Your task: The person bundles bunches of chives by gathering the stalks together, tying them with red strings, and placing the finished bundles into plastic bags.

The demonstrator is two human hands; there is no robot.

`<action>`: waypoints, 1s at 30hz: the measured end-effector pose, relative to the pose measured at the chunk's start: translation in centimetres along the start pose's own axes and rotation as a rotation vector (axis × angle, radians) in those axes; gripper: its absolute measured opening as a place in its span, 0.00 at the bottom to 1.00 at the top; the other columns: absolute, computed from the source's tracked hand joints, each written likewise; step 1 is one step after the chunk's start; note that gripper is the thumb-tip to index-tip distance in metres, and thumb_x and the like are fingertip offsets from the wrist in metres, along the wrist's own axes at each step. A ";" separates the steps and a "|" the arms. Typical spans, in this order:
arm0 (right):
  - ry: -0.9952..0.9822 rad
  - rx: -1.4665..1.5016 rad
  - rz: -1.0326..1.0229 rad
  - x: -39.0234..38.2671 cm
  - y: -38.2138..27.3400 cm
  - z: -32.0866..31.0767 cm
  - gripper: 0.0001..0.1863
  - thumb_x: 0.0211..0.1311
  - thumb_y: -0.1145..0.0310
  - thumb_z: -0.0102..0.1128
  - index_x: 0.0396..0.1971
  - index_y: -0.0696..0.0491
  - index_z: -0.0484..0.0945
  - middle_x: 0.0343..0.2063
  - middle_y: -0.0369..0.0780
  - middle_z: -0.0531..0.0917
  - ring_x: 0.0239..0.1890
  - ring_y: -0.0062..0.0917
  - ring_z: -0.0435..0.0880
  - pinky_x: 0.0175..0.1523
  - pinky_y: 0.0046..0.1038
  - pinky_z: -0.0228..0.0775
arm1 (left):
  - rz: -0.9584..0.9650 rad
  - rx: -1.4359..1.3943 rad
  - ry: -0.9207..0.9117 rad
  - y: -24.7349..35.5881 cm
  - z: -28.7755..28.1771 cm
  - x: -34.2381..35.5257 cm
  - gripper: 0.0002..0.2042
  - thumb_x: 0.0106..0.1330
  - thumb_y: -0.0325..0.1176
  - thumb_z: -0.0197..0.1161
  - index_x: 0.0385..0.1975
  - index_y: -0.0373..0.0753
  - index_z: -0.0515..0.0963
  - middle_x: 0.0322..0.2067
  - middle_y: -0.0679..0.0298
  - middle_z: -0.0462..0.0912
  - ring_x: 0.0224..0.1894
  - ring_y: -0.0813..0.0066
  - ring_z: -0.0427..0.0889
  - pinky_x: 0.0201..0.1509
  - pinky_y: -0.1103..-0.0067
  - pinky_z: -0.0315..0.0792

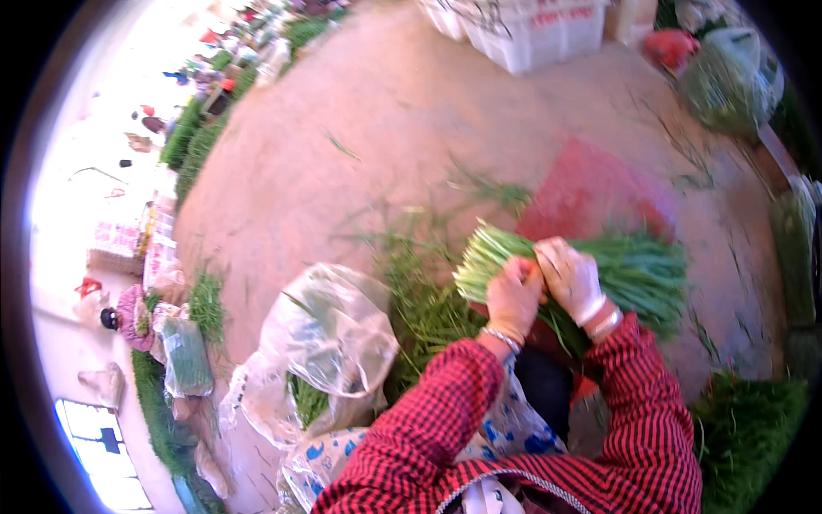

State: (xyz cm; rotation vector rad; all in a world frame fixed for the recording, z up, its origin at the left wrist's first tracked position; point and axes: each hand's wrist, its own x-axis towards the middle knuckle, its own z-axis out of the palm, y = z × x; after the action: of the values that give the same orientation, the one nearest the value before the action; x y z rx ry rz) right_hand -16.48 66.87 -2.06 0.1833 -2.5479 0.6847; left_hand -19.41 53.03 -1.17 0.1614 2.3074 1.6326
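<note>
Lettering in red shows on the side of the white crate [531, 44] at the top of your view, blurred and partly cut off by the frame. Over on the far left, pale boxes [116, 238] carry reddish print, too small to read.

Your left hand [514, 298] and right hand [565, 274] meet at the middle of a bundle of chive-like greens [638, 272], both with fingers curled around it; whatever lies between the fingertips is too small to tell. The bundle is before you, pale cut ends leftward and leaves rightward, overlapping the near part of a red sheet [586, 184]. Loose greens [428, 295] lie left of it, beside a translucent plastic bag [351, 295] partly filled with greens.
</note>
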 end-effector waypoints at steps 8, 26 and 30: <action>0.166 -0.110 0.068 0.2 0.5 -0.4 0.04 0.63 0.69 0.53 0.31 0.51 0.77 0.29 0.40 0.79 0.31 0.39 0.81 0.34 0.37 0.74 | 0.455 0.117 -0.136 2.8 -1.7 -0.7 0.13 0.69 0.32 0.58 0.50 0.36 0.77 0.38 0.61 0.85 0.40 0.71 0.84 0.43 0.74 0.77; 0.549 0.857 0.529 -3.5 -3.5 -1.3 0.09 0.68 0.74 0.51 0.28 0.58 0.78 0.35 0.40 0.81 0.53 0.35 0.79 0.58 0.32 0.68 | 0.588 0.437 0.206 -4.5 -4.0 0.5 0.12 0.68 0.37 0.51 0.46 0.44 0.77 0.51 0.62 0.78 0.61 0.61 0.71 0.73 0.55 0.47; 0.431 0.787 0.469 -3.5 -3.2 -2.9 0.08 0.67 0.74 0.53 0.28 0.57 0.78 0.34 0.39 0.81 0.52 0.31 0.79 0.57 0.31 0.68 | 0.525 0.540 0.119 -3.9 -4.8 0.4 0.16 0.71 0.39 0.50 0.55 0.43 0.74 0.55 0.60 0.77 0.63 0.62 0.71 0.73 0.54 0.45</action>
State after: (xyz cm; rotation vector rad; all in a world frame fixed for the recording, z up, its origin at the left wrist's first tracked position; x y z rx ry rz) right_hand -11.45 65.59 -0.25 -0.2892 -1.7988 1.6781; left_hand -21.01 47.49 -3.40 0.8727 2.9229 1.1777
